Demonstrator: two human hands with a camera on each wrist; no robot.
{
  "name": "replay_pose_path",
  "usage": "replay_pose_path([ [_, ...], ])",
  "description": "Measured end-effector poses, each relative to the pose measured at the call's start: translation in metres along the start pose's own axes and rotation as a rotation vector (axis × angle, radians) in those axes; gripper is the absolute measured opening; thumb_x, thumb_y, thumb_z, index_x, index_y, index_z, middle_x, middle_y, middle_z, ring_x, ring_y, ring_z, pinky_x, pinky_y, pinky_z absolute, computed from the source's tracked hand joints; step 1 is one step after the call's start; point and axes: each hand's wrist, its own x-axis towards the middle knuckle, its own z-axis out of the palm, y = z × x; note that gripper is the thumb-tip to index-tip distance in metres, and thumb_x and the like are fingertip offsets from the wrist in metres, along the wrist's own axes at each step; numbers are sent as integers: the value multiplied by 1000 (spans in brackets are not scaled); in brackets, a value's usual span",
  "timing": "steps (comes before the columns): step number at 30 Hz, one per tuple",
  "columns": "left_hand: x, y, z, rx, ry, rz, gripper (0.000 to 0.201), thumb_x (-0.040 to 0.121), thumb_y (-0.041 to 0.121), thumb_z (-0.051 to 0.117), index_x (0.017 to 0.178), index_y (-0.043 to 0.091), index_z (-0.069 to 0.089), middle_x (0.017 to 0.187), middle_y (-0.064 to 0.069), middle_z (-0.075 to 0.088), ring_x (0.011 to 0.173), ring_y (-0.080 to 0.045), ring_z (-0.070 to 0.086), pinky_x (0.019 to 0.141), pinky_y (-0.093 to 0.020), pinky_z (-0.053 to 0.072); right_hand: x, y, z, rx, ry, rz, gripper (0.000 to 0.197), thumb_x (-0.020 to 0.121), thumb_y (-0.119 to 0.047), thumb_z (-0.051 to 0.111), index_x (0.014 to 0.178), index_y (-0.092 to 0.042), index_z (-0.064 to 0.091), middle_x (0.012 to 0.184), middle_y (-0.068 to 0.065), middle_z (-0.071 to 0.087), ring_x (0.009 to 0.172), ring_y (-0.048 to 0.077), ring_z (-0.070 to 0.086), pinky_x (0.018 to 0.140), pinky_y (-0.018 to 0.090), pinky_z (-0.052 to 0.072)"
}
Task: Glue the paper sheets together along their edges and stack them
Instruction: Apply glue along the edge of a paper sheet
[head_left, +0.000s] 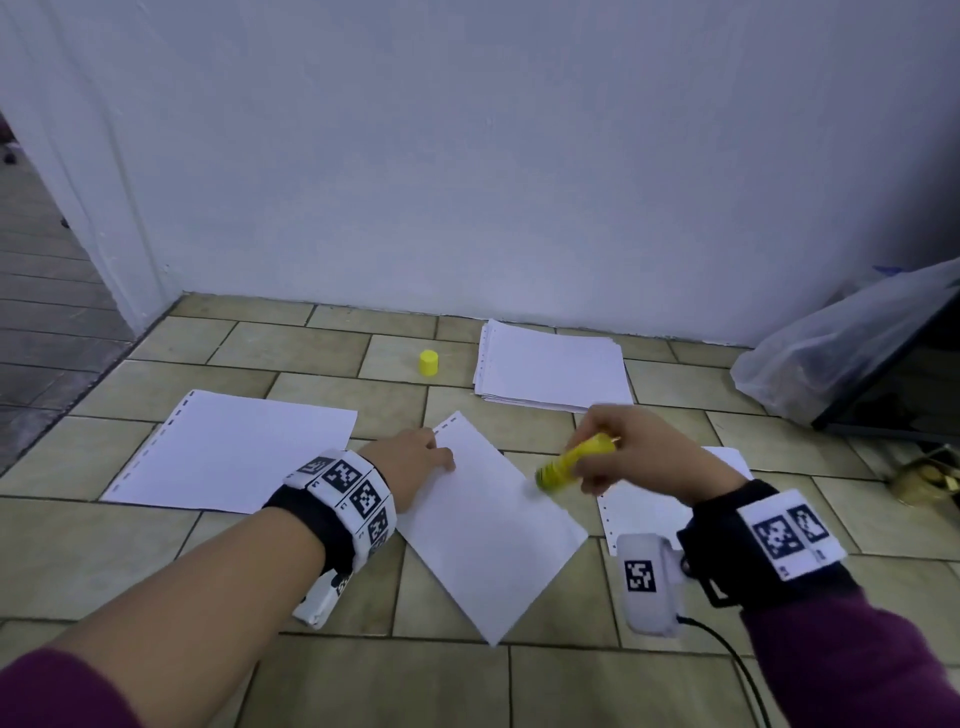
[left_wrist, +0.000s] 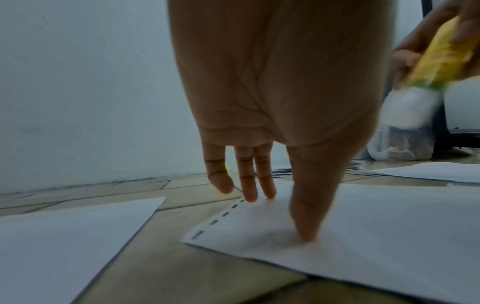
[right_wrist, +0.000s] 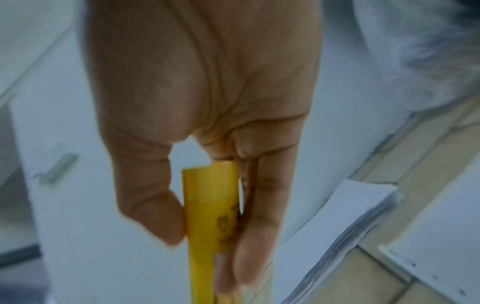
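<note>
Left hand (head_left: 415, 462) presses straight fingers (left_wrist: 306, 226) on the angled white punched paper sheet (head_left: 493, 535) on the floor; right hand (head_left: 639, 452) grips the yellow glue stick (head_left: 574, 460), tip tilted over that sheet.

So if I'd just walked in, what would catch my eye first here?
Probably the yellow glue stick, gripped in the right hand and tilted down over a white sheet lying at an angle on the tiled floor. The left hand presses that sheet's punched edge flat. Behind, the glue's yellow cap stands beside a paper stack near the wall.
</note>
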Motion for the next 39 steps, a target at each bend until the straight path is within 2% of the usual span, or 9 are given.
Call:
replay_pose_path([
  [3,-3,-7,5,-46,44,-5,62,85,24,65,139,31,36,143,1,26,135,-16,23,97,-34,44,10,-2,0,516,149,34,7,87,-2,57,84,-3,51,74,19,66,67,26,70,70,32,59],
  [7,-5,-14,15,-106,65,-30,83,79,53,69,143,22,28,149,3,21,138,-17,22,108,-35,33,41,3,18,1016,58,120,15,94,-13,49,93,-3,60,81,12,68,68,16,69,62,26,57],
  [12,-6,-16,20,-103,120,-42,94,78,63,63,148,17,20,152,3,21,136,-17,26,106,-35,34,91,-7,60,572,153,97,16,81,-1,67,90,-13,61,80,2,65,62,13,62,57,21,46],
  [15,-6,-16,20,-105,136,-49,93,76,64,64,146,18,22,151,4,23,134,-18,28,101,-34,36,123,-15,79,235,299,28,28,70,-3,76,88,-18,60,90,1,66,88,20,63,71,27,48],
  [19,-7,-17,20,-128,154,-50,93,75,64,65,146,20,24,151,6,24,131,-17,31,97,-33,38,149,-24,96,-90,336,-43,43,73,-8,75,113,-9,59,108,7,65,102,22,58,76,21,39],
  [24,-7,-19,24,-140,167,-50,94,76,64,65,148,22,22,151,9,22,132,-16,29,96,-33,40,164,-28,106,-227,306,-64,42,77,-8,70,117,-9,57,111,12,65,104,28,59,84,32,47],
  [30,-3,-21,24,-122,132,-50,94,78,61,65,150,22,19,154,7,17,137,-16,24,102,-36,39,161,-26,101,-230,234,-22,55,72,-20,81,119,-9,54,112,8,64,105,22,59,86,30,46],
  [34,-2,-22,21,-133,110,-45,81,89,59,51,152,23,16,157,6,13,141,-17,19,110,-36,32,130,-23,78,-116,266,-18,44,79,-33,75,114,-11,59,108,3,67,100,15,58,83,24,43],
  [39,-2,-29,19,-164,101,-20,75,88,46,60,149,26,20,153,8,21,138,-14,23,109,-36,33,71,26,21,-423,233,92,32,82,-24,70,110,-10,63,116,4,64,108,19,58,89,27,44],
])
